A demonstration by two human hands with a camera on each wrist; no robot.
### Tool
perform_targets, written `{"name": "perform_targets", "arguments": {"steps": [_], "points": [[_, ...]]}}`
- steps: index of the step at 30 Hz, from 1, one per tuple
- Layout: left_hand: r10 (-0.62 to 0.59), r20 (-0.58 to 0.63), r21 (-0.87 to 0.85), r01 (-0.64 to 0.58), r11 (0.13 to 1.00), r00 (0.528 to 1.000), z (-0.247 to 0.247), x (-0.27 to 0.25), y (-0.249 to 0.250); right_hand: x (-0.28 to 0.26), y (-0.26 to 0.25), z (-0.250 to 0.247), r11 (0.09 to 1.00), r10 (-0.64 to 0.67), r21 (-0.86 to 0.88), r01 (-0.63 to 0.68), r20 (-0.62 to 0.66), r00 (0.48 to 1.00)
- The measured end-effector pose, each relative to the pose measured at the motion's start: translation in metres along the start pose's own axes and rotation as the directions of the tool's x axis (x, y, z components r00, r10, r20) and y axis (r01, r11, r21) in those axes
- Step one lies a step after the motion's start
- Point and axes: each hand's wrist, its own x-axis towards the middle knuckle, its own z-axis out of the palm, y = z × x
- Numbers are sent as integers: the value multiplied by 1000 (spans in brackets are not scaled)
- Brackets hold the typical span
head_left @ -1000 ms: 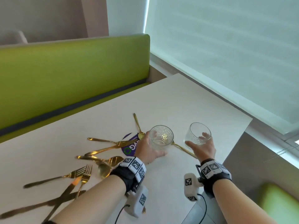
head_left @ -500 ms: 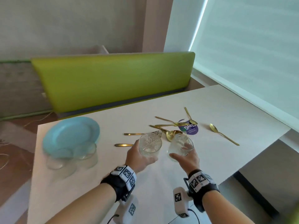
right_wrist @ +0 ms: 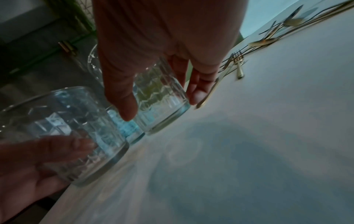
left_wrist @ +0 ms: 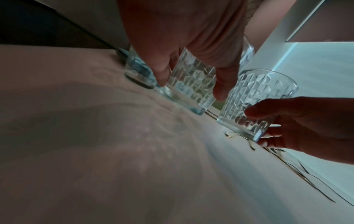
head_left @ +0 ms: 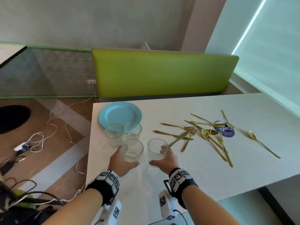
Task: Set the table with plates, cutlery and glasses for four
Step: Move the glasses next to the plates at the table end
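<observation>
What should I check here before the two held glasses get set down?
1. Left hand grips left glass: ok.
2. Right hand grips right glass: ok.
3. Both glasses upright: ok.
4. Glasses off the table or already resting: cannot tell.
5. Gap to the two standing glasses by the plate: tight for the left glass, not ok.
6. Cutlery laid out in places: not ok, one heap.

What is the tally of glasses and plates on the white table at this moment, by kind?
Clear patterned glasses: 4 (one gripped in the left hand, one in the right hand, two standing free)
Light blue round plates: 1 visible
Total: 5
</observation>
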Motion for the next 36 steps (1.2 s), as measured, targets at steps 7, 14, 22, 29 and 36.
{"name": "perform_targets", "arguments": {"steps": [7,14,22,29,36], "points": [[-69,-88,11,71,997,994,-17,-5,-26,-5,-14,37,998,-32,-57,35,45,998],[-132,-151,-52,125,991,980,-18,1,-37,-2,-14,56,999,-27,-36,29,53,998],[-194,-213,-97,177,979,958,-19,8,-38,6,-18,66,999,-19,-24,20,62,998],[-203,-239,-106,182,978,950,-17,18,-41,14,-29,69,1000,-7,-22,9,94,996],[-173,-275,-106,149,983,946,-16,22,-47,19,-35,69,1000,18,-13,-17,117,993]]}}
